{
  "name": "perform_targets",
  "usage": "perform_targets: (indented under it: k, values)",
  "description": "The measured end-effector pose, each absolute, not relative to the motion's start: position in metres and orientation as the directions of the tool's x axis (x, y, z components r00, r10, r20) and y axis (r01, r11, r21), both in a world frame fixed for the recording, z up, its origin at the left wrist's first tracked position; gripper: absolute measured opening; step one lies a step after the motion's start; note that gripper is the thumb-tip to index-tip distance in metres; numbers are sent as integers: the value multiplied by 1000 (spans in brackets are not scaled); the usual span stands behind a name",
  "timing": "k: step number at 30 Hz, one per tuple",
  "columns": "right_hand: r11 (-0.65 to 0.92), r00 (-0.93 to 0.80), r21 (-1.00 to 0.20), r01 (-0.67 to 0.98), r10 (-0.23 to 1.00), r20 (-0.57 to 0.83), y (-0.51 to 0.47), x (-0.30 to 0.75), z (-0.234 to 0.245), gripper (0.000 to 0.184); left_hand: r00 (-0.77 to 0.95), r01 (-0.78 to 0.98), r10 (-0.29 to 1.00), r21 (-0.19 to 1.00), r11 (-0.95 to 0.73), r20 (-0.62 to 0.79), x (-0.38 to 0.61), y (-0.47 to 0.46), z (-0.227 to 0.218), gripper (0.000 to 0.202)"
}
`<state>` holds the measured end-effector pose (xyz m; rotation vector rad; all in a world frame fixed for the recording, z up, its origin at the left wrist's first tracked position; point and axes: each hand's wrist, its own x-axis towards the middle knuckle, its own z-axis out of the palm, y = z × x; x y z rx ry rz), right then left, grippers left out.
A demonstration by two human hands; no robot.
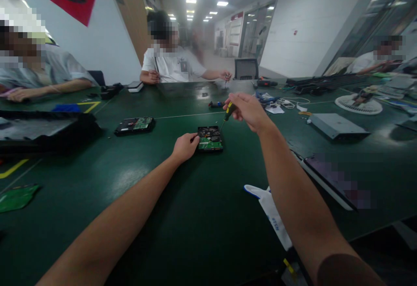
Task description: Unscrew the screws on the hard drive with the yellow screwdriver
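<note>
A hard drive (210, 143) with a green circuit board lies on the dark green table in front of me. My left hand (185, 148) is closed on its left edge, thumb on top and the other fingers partly hidden. Above the drive's right side, my right hand (246, 109) grips a screwdriver (229, 110) with a yellow and black handle. The screwdriver is tilted, its thin shaft pointing down at the drive's upper right edge; whether the tip touches is too small to tell. A second hard drive (135, 125) rests farther left.
A black casing (42, 132) lies at left near a green board (18, 198). To the right are a grey metal box (337, 125), a white round grille (358, 105), cables (291, 103) and a flat device (332, 179). A white glove (272, 214) sits under my right forearm. Co-workers (172, 64) sit opposite.
</note>
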<state>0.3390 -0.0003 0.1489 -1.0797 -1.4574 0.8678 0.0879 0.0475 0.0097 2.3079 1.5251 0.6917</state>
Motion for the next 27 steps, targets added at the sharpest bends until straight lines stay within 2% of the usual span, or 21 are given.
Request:
perform_targets:
  k: [9,21,23,24,27]
  values:
    - [283,-101,-908,309,959,264,-1,337,145,32,311,770,922,506,-387,232,88,47,9,43]
    - [257,-172,-906,336,963,210,0,333,139,28,298,767,931,529,-364,209,89,43,14,42]
    - [279,-149,-905,322,959,243,-2,331,143,26,264,765,927,527,-370,267,92,36,21,42]
    - [294,-139,-903,314,955,263,-4,329,146,25,232,764,907,512,-393,350,95,31,27,45]
    - [361,-209,-883,301,928,308,-15,318,159,21,292,673,739,419,-610,608,107,8,56,58]
